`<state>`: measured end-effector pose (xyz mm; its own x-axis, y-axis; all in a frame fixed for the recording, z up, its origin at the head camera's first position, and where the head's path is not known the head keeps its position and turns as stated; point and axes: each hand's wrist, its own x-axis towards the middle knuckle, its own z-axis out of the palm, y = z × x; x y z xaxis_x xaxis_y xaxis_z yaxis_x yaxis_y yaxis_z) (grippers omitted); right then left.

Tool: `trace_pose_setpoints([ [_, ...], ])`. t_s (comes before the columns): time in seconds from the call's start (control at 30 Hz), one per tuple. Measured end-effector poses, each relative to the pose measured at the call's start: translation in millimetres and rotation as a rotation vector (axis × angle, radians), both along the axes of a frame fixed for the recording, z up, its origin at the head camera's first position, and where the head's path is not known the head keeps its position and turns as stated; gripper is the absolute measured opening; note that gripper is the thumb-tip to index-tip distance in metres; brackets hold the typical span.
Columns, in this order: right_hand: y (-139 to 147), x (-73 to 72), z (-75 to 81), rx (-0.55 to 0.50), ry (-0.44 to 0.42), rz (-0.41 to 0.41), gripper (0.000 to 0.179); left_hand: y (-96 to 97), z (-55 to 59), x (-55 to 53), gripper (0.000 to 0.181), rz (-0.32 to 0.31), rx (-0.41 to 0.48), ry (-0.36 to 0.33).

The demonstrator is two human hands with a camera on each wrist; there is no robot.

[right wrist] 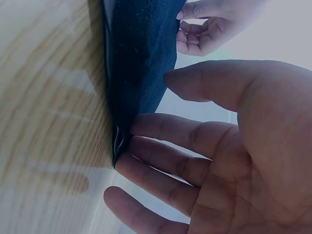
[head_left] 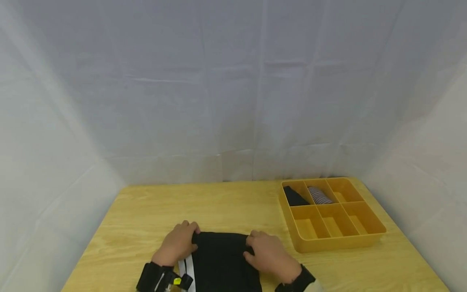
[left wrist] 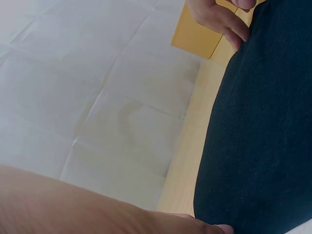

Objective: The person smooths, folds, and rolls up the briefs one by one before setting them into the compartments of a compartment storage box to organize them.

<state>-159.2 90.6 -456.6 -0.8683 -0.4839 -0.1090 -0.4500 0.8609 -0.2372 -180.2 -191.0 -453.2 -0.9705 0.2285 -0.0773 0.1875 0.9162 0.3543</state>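
Note:
A black folded piece of clothing [head_left: 222,259] lies on the table before me, with a white band [head_left: 190,269] along its left side. At its far left corner, my left hand [head_left: 180,241] touches the edge with thumb and fingertips apart. My right hand [head_left: 268,253] rests at the far right corner. In the right wrist view its fingers [right wrist: 170,161] are nearly straight against the dark fabric [right wrist: 141,63], while the thumb lies apart from them. The cloth's near end runs out of the head view.
A yellow box [head_left: 339,243] with several compartments stands at the right on the wooden table [head_left: 153,202]. A folded black cloth [head_left: 294,197] sits in its back left compartment, with a striped cloth [head_left: 320,196] in the one beside it. White sheeting [head_left: 233,101] surrounds the table.

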Motion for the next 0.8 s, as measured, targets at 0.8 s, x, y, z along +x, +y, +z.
trace_pose_setpoints([
  [0.8,-1.8,7.9,12.2,-0.032,-0.023,0.092,0.022,1.3,3.3,4.7,0.034,0.013,0.019,-0.017],
])
